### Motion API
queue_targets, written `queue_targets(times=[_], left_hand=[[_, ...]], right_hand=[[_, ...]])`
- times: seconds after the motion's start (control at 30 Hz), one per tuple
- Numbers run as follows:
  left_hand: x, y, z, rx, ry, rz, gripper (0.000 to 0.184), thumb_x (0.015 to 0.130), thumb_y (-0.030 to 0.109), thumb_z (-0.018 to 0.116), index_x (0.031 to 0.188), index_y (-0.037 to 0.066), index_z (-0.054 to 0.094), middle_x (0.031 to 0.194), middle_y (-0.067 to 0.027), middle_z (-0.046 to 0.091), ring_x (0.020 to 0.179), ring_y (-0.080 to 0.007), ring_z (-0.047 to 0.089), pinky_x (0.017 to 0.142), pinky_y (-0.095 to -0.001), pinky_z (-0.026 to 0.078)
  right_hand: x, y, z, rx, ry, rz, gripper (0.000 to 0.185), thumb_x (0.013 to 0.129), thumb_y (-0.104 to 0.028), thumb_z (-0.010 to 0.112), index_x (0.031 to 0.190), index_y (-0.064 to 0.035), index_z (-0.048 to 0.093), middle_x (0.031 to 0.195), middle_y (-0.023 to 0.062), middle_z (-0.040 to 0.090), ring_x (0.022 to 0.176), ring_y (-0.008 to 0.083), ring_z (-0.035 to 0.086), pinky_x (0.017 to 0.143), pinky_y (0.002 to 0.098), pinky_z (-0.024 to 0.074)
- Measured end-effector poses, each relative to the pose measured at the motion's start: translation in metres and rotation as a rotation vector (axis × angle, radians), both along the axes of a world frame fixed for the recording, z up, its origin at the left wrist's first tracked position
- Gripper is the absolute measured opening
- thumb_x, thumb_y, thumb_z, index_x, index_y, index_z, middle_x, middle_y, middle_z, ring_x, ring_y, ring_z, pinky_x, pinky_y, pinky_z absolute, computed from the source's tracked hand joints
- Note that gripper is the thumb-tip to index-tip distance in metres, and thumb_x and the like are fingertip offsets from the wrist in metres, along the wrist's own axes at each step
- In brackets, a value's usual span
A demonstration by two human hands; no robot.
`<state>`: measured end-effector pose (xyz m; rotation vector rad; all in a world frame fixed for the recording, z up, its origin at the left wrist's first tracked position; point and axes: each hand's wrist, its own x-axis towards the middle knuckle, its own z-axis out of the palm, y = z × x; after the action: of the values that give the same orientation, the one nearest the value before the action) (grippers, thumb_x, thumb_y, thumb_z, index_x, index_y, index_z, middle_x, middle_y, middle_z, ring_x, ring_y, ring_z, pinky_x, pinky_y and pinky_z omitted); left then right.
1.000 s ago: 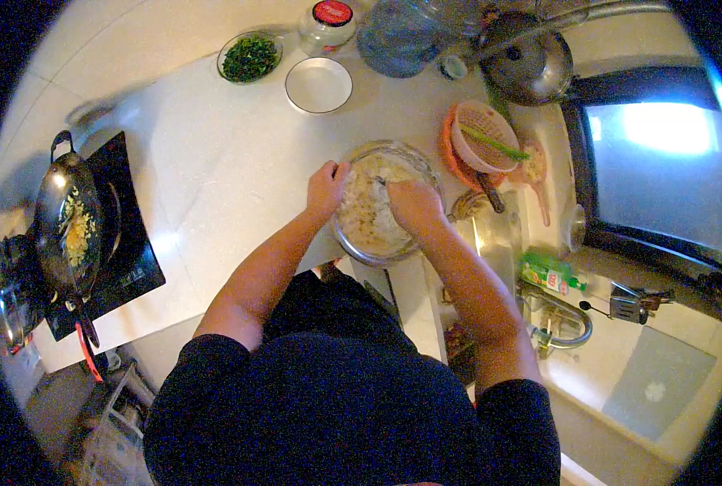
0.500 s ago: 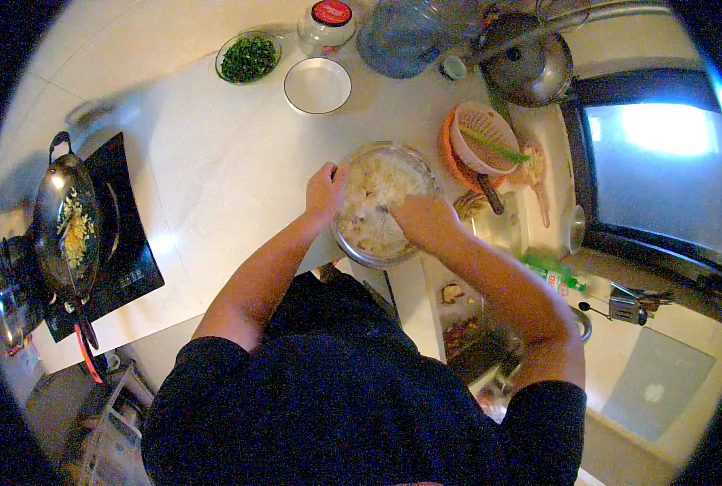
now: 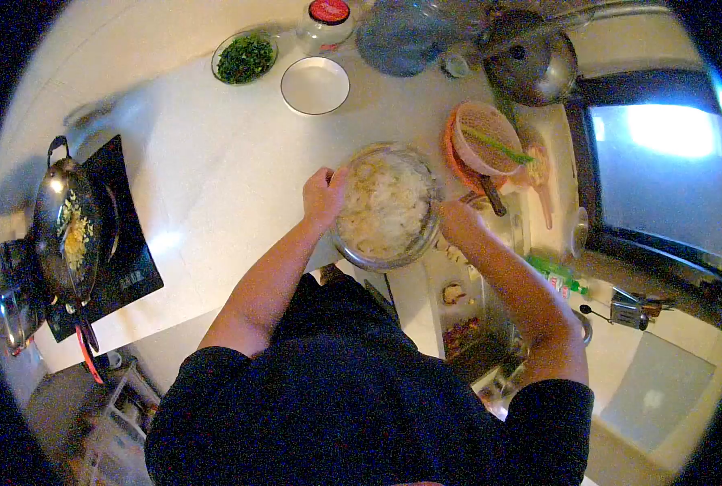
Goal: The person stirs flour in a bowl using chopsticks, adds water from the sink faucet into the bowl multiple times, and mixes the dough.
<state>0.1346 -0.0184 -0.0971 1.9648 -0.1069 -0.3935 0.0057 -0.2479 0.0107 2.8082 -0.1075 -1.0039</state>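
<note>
A round metal-rimmed bowl [image 3: 343, 240] holds a pale, lumpy white mixture [image 3: 383, 202], slightly blurred. My left hand [image 3: 323, 197] is closed on the bowl's left rim, thumb toward the inside. At the right rim is my right hand [image 3: 460, 220], its fingers curled closed. What those fingers hold, if anything, is too blurred to make out. Beyond the bowl stands a white dish [image 3: 315, 86] with a dark rim.
Chopped greens [image 3: 246, 58] fill a dish beside a red-lidded jar [image 3: 326, 28]. At left, a wok [image 3: 68, 227] with chopped yellowish bits sits on a black cooktop [image 3: 138, 267]. A pink colander [image 3: 484, 138] is at right, near the sink [image 3: 502, 231].
My right hand has moved right, from over the mixture to the bowl's right rim. The mixture's surface looks shifted. My left hand stays at the left rim.
</note>
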Motion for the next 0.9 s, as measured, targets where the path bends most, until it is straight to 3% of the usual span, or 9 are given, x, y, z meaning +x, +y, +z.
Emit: queue_targets(times=[0.07, 0.2, 0.37, 0.4, 0.53, 0.63, 0.73, 0.83, 0.9], left_hand=[[0.000, 0.001, 0.001, -0.006, 0.010, 0.009, 0.040, 0.079, 0.037, 0.058, 0.068, -0.001, 0.054, 0.062, -0.0179, 0.055, 0.058, -0.0316, 0.053, 0.056, -0.0401, 0.042], [-0.001, -0.003, 0.004, 0.017, -0.007, 0.001, 0.039, 0.079, 0.037, 0.058, 0.068, -0.001, 0.055, 0.062, -0.0178, 0.055, 0.059, -0.0310, 0.053, 0.057, -0.0402, 0.042], [0.000, -0.004, -0.004, 0.076, -0.040, -0.028, 0.041, 0.081, 0.038, 0.055, 0.068, -0.001, 0.054, 0.063, -0.0176, 0.055, 0.060, -0.0311, 0.054, 0.058, -0.0403, 0.042], [-0.001, -0.004, -0.004, 0.074, -0.034, -0.030, 0.042, 0.081, 0.039, 0.055, 0.068, -0.001, 0.054, 0.063, -0.0176, 0.055, 0.061, -0.0313, 0.054, 0.058, -0.0404, 0.042], [0.000, -0.002, 0.003, 0.070, -0.005, -0.058, 0.042, 0.083, 0.039, 0.053, 0.071, -0.001, 0.053, 0.065, -0.0181, 0.056, 0.063, -0.0324, 0.055, 0.059, -0.0411, 0.042], [0.000, -0.003, 0.002, 0.087, -0.016, -0.086, 0.040, 0.084, 0.038, 0.050, 0.074, -0.001, 0.053, 0.067, -0.0186, 0.056, 0.064, -0.0336, 0.055, 0.060, -0.0420, 0.042], [0.000, -0.005, 0.003, 0.089, -0.031, -0.095, 0.039, 0.085, 0.037, 0.049, 0.075, -0.001, 0.052, 0.068, -0.0191, 0.056, 0.064, -0.0348, 0.054, 0.061, -0.0428, 0.042], [0.002, -0.003, 0.005, 0.074, -0.046, -0.110, 0.039, 0.086, 0.036, 0.049, 0.075, -0.001, 0.050, 0.067, -0.0194, 0.056, 0.063, -0.0356, 0.053, 0.060, -0.0431, 0.042], [0.002, -0.001, 0.004, 0.062, -0.059, -0.124, 0.039, 0.086, 0.036, 0.049, 0.074, -0.001, 0.049, 0.067, -0.0195, 0.055, 0.062, -0.0357, 0.052, 0.060, -0.0431, 0.041]], right_hand=[[-0.034, -0.033, -0.051, 0.119, 0.002, -0.050, 0.022, 0.081, -0.015, 0.049, 0.102, -0.0098, 0.056, 0.073, 0.0160, 0.062, 0.064, 0.0309, 0.063, 0.052, 0.0445, 0.0508], [-0.015, -0.011, 0.004, 0.322, 0.348, -0.672, 0.019, 0.086, -0.021, 0.047, 0.096, -0.0078, 0.055, 0.063, 0.0122, 0.058, 0.046, 0.0236, 0.057, 0.037, 0.0363, 0.0454], [-0.031, -0.020, -0.008, 0.815, 0.544, -1.257, 0.018, 0.089, -0.028, 0.045, 0.089, -0.0109, 0.052, 0.054, 0.0035, 0.049, 0.035, 0.0118, 0.041, 0.029, 0.0261, 0.0323], [-0.032, -0.007, 0.003, 0.852, 0.522, -1.207, 0.017, 0.090, -0.028, 0.044, 0.086, -0.0125, 0.050, 0.052, 0.0019, 0.044, 0.035, 0.0091, 0.034, 0.028, 0.0240, 0.0266], [-0.048, 0.023, -0.012, 0.927, 0.397, -1.298, 0.017, 0.091, -0.027, 0.043, 0.085, -0.0118, 0.049, 0.052, 0.0026, 0.044, 0.037, 0.0097, 0.035, 0.028, 0.0237, 0.0244], [-0.064, 0.048, -0.041, 1.404, 0.357, -1.591, 0.018, 0.091, -0.028, 0.043, 0.086, -0.0118, 0.050, 0.053, 0.0009, 0.042, 0.036, 0.0090, 0.033, 0.028, 0.0235, 0.0237], [-0.059, 0.066, -0.059, 1.466, 0.192, -1.597, 0.018, 0.090, -0.027, 0.045, 0.082, -0.0117, 0.049, 0.054, -0.0001, 0.040, 0.036, 0.0081, 0.030, 0.029, 0.0240, 0.0223], [-0.039, 0.076, -0.058, 1.578, 0.058, -1.659, 0.017, 0.090, -0.026, 0.046, 0.094, -0.0111, 0.054, 0.057, 0.0011, 0.044, 0.039, 0.0103, 0.035, 0.032, 0.0257, 0.0283], [-0.048, 0.060, -0.080, 1.139, -0.308, -0.923, 0.020, 0.088, -0.020, 0.047, 0.105, -0.0108, 0.054, 0.060, 0.0055, 0.050, 0.042, 0.0152, 0.042, 0.037, 0.0285, 0.0350]])
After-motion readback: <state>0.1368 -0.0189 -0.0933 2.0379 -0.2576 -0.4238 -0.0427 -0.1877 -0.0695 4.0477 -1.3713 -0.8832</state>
